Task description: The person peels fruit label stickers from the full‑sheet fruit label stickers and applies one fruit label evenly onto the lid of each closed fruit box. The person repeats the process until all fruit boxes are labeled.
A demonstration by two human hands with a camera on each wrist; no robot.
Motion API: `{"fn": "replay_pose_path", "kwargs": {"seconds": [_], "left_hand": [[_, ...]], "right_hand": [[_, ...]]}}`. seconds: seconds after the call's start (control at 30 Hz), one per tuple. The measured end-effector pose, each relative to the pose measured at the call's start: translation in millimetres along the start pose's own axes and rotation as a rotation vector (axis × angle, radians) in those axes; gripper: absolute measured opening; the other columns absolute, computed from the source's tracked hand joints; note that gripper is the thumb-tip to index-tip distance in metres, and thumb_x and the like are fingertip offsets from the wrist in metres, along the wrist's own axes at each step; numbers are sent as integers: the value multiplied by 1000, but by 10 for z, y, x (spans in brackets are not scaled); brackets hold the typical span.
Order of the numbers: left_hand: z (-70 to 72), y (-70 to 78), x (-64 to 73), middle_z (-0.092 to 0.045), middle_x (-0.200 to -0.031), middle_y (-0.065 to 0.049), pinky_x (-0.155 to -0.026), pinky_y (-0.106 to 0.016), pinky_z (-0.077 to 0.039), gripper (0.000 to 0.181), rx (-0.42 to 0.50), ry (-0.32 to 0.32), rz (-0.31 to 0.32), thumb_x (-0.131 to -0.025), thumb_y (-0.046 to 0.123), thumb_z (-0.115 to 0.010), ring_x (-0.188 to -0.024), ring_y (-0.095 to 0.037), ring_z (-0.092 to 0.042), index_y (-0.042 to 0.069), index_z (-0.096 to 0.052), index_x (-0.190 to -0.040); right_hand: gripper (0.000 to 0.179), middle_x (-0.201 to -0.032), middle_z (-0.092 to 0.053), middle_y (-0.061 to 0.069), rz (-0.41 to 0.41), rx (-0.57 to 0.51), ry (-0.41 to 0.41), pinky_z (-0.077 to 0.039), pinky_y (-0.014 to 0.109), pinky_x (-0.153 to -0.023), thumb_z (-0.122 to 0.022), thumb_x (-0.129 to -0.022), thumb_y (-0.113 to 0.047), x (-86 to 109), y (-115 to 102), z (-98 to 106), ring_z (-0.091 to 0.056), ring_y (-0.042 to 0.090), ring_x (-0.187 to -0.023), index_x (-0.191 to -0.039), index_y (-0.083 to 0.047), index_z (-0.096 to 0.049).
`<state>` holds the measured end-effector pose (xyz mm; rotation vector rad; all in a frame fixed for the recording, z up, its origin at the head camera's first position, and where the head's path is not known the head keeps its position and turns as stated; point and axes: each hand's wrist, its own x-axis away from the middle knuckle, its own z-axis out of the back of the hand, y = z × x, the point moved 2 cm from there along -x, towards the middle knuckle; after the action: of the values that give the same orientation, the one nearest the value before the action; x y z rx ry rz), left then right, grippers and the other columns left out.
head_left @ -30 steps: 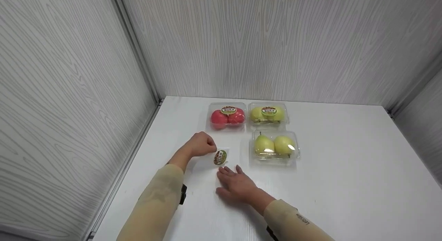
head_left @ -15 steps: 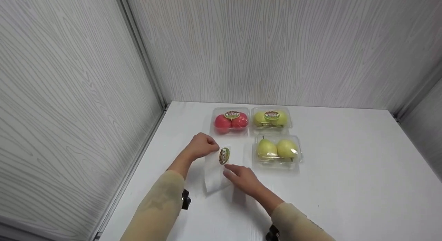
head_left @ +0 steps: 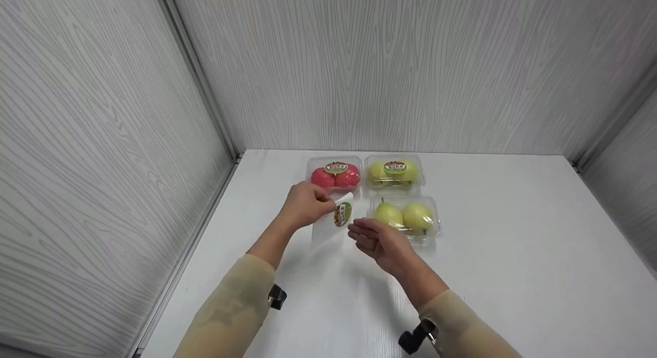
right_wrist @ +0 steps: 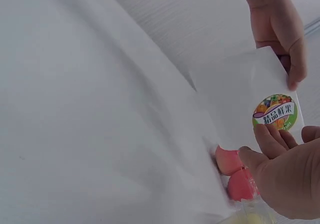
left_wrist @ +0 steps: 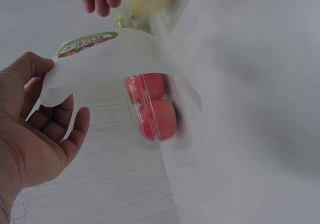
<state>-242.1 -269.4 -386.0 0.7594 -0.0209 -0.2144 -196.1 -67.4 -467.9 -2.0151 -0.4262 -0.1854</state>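
My left hand [head_left: 307, 206] pinches the edge of a white backing sheet [left_wrist: 115, 58] between thumb and fingers, holding it raised above the table. The sheet bears an oval fruit sticker [right_wrist: 275, 113] with a green border and printed characters, near the pinched edge. My right hand [head_left: 384, 245] is beside the sticker with its fingers loosely extended; in the right wrist view its fingertips overlap the sticker's lower edge. Behind the hands stands a clear box of red fruit [head_left: 335, 176]. The nearer clear box of pears [head_left: 403, 217] is partly behind my right hand.
Another clear box of yellow-green fruit [head_left: 394, 172] stands at the back, right of the red fruit. Both back boxes carry oval labels on their lids; the nearer pear box shows none. Grey wood-grain panels [head_left: 390, 71] border the white table [head_left: 513, 235].
My left hand has lifted the sheet off the table and carried it slightly right and away from me. My right hand has risen from the table and shifted right, its fingers now near the sticker.
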Motion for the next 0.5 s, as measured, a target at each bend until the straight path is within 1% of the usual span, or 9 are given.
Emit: {"fn": "replay_pose_path", "kwargs": {"seconds": [0.1, 0.17, 0.27, 0.37, 0.5], "left_hand": [[-62, 74, 16, -69, -70, 6, -59, -27, -45, 16, 1, -21, -18, -90, 17, -72, -69, -12, -55, 14, -83, -79], [-103, 102, 18, -71, -72, 6, -60, -26, -46, 13, 32, -41, -10, -89, 16, -74, -70, -12, -55, 13, -84, -81], [-157, 117, 21, -74, -75, 2, -62, -27, -46, 10, 129, -87, 39, -89, 16, -77, -72, -13, -55, 11, -85, -84], [-195, 113, 25, -75, -78, 0, -65, -27, -49, 10, 213, -127, 94, -88, 17, -80, -76, -15, -56, 8, -85, -87], [-236, 92, 18, -72, -79, 1, -66, -26, -51, 13, 260, -143, 140, -88, 18, -81, -78, -15, -58, 6, -86, -91]], "right_hand": [[33, -117, -78, 13, -16, -55, -6, -44, 48, -116, -55, -109, -17, 5, -47, -11, -74, 23, -114, -131, 5, -66], [29, -114, -79, 10, -20, -82, -7, -43, 48, -117, -55, -110, -18, 2, -64, -23, -75, 20, -112, -126, 0, -70], [26, -110, -80, 9, -13, -90, -6, -48, 43, -111, -57, -110, -18, -6, -67, -33, -76, 18, -110, -121, -4, -75], [23, -106, -81, 8, -5, -90, 8, -52, 39, -105, -60, -109, -17, -4, -56, -40, -77, 17, -107, -115, -4, -78], [19, -101, -81, 7, 4, -95, 32, -52, 41, -107, -62, -107, -14, 5, -36, -49, -77, 17, -103, -109, -4, -78]]}}
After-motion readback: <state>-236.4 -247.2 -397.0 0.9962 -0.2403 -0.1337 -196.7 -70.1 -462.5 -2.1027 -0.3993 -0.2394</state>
